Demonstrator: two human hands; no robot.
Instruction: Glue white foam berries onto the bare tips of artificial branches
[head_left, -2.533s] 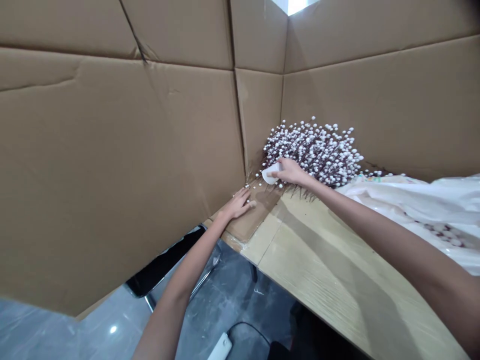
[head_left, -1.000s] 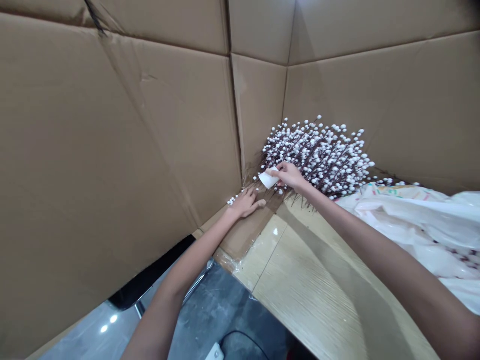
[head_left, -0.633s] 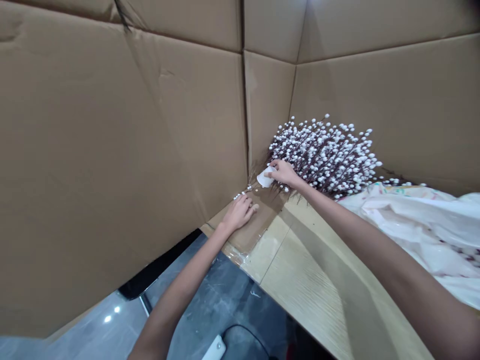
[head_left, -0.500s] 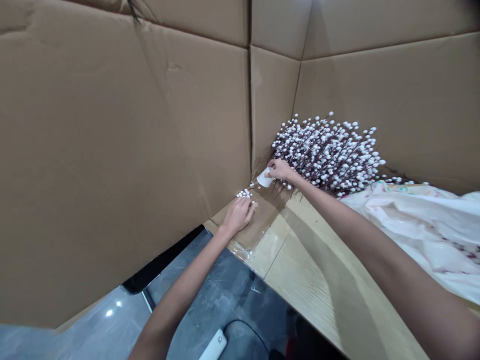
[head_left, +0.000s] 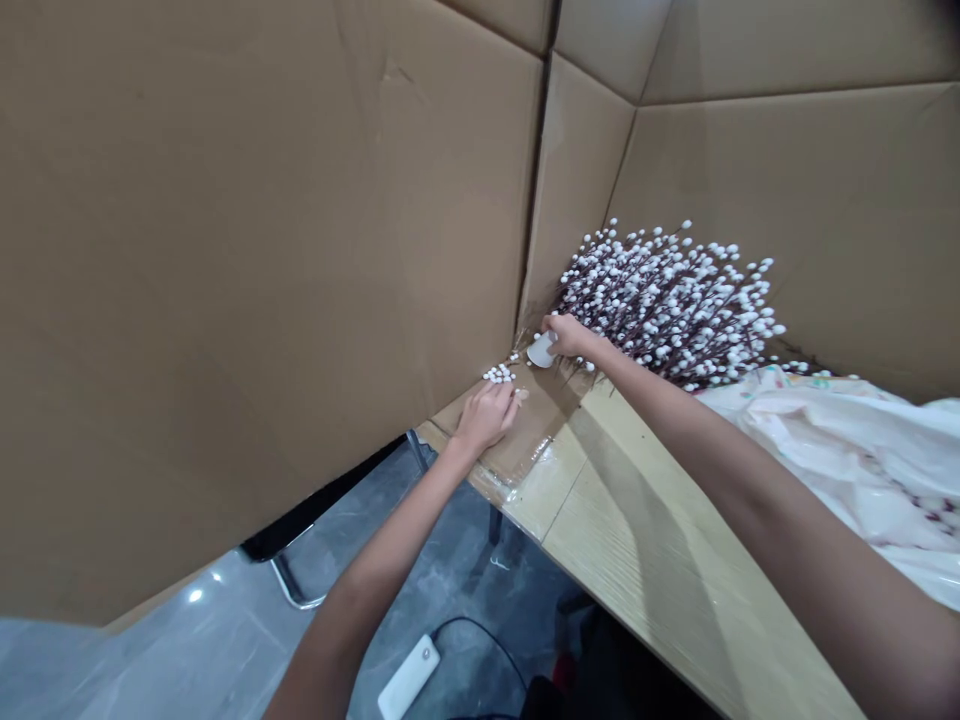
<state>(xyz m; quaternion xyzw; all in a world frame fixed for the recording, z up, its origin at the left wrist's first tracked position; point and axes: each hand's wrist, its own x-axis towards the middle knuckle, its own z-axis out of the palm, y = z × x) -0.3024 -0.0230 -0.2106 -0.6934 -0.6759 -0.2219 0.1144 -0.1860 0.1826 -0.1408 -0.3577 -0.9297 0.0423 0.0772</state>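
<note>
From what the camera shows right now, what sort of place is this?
Probably a makeshift craft or packing station. Cardboard panels screen a wooden table, on which lies a bundle of white-budded branches beside a plastic bag. The right hand holds a white cup; the left hand rests by loose white buds.

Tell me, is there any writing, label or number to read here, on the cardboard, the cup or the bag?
None can be read anywhere in this view.
The cardboard walls: plain, no print.
The white cup in the right hand: no lettering shows.
The plastic bag: coloured print along its far edge, too blurred to read.
The power strip on the floor: no legible marking.
</note>
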